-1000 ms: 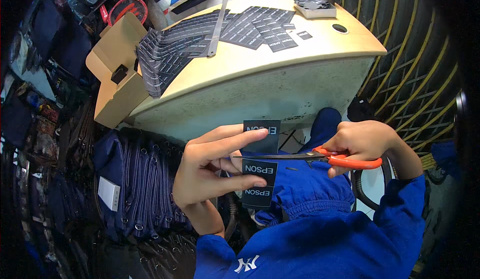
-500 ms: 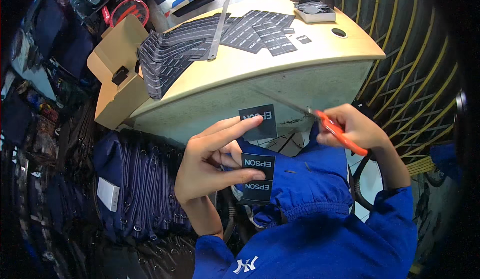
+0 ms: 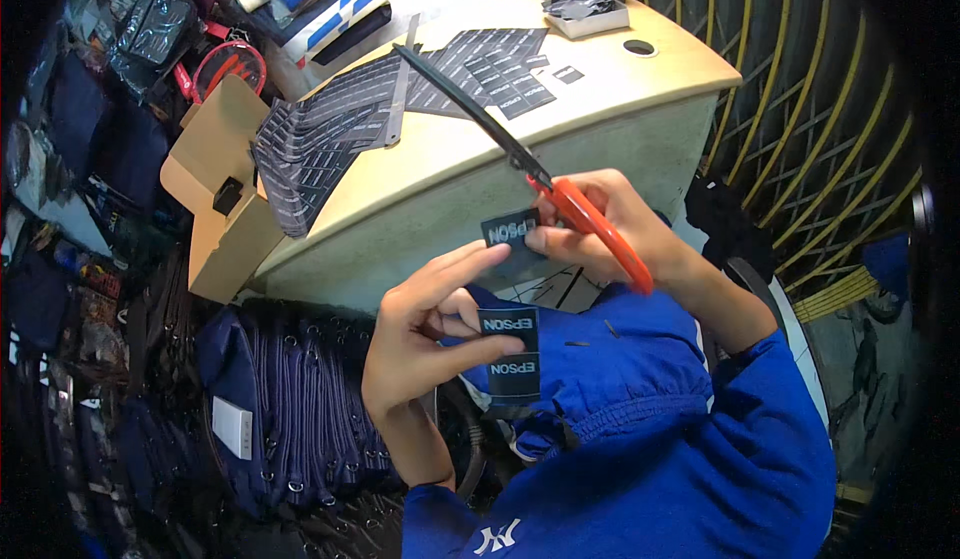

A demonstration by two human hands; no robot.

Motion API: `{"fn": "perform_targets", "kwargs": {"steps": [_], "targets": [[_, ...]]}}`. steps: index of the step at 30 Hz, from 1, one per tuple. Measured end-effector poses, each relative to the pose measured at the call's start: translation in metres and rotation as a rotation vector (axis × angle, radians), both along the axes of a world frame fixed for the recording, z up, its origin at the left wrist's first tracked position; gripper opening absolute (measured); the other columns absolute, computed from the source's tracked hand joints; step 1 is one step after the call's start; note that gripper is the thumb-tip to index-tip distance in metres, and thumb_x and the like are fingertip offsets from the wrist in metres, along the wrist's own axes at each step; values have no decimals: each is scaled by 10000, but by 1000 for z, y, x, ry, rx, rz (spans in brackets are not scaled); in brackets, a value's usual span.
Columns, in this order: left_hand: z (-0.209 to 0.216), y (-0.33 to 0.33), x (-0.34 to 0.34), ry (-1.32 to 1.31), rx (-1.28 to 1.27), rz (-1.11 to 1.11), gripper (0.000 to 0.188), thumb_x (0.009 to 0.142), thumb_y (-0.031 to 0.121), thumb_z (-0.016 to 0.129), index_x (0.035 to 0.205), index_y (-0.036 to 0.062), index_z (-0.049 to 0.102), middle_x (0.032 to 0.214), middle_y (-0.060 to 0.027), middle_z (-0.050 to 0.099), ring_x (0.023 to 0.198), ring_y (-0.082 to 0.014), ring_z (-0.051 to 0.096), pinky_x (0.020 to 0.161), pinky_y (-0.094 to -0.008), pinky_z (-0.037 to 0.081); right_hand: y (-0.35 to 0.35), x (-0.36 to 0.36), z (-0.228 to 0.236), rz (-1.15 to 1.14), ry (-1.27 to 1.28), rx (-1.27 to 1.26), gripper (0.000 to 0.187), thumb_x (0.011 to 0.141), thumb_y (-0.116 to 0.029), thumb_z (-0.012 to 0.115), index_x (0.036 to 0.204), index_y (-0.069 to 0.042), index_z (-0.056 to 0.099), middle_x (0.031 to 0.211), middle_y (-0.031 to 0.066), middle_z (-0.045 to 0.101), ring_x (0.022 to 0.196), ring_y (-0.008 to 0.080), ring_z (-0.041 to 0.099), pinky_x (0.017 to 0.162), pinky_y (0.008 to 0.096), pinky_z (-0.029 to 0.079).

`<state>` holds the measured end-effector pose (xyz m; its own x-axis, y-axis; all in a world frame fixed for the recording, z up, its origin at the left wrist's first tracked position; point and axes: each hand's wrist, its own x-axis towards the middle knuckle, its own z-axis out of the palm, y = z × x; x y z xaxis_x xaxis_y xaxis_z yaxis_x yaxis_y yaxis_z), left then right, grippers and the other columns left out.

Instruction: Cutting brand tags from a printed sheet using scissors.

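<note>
My left hand [image 3: 415, 334] holds a short strip of black labels [image 3: 514, 384] with pale lettering, pinched under the thumb. A separate black label [image 3: 508, 229] lies at the tip of its index finger, above the strip. My right hand [image 3: 615, 224] is closed round the orange-red handles of scissors [image 3: 600, 231]. Their long dark blades point up and left, over the desk, and look closed. The thumb and fingertips of that same hand also touch the right edge of the separate label. Both hands are over my lap, in front of the desk.
On the wooden desk [image 3: 640, 84] lie label sheets [image 3: 330, 114], a metal ruler [image 3: 401, 94], a small loose label [image 3: 568, 75] and a white tray [image 3: 588, 21]. An open cardboard box [image 3: 215, 154] stands at its left. Dark blue bags [image 3: 310, 399] are piled below, with a small white box [image 3: 232, 427] on them.
My right hand has moved left with the scissors to the upper label and now touches its edge. The scissor blades have swung upward. The left hand still holds the strip.
</note>
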<state>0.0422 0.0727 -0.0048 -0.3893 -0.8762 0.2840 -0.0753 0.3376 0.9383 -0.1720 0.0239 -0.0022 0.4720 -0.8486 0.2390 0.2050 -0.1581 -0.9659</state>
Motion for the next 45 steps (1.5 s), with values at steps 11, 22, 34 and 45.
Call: {"fn": "perform_targets", "kwargs": {"steps": [11, 22, 34, 45], "targets": [[1, 3, 4, 197, 116, 44, 474, 648, -151, 718, 988, 23, 438, 912, -106, 579, 689, -48, 569, 551, -160, 455, -169, -71, -17, -367, 424, -62, 258, 765, -237, 700, 771, 16, 651, 703, 67, 635, 613, 84, 546, 569, 243, 422], [5, 2, 5, 145, 55, 100, 269, 697, -136, 699, 823, -11, 497, 755, -65, 591, 630, -48, 571, 550, -170, 447, -194, -82, -29, -834, 792, -421, 251, 725, -170, 624, 802, 69, 618, 696, 224, 626, 667, 287, 649, 614, 387, 478], [4, -2, -11, 102, 75, 154, 415, 676, -152, 694, 1055, -67, 547, 960, -98, 585, 767, -61, 582, 639, -174, 495, -1, 4, -16, 176, 9, -14, 220, 822, -113, 679, 957, 26, 576, 799, -7, 578, 761, 35, 518, 685, 192, 434], [-2, 2, -12, 75, -124, 161, 388, 696, -156, 672, 1056, -42, 584, 1039, -85, 565, 801, -64, 553, 683, -174, 522, 14, 32, -24, -70, -123, -117, 171, 832, -55, 650, 946, 24, 549, 802, -30, 526, 726, 13, 456, 624, 181, 407]]}}
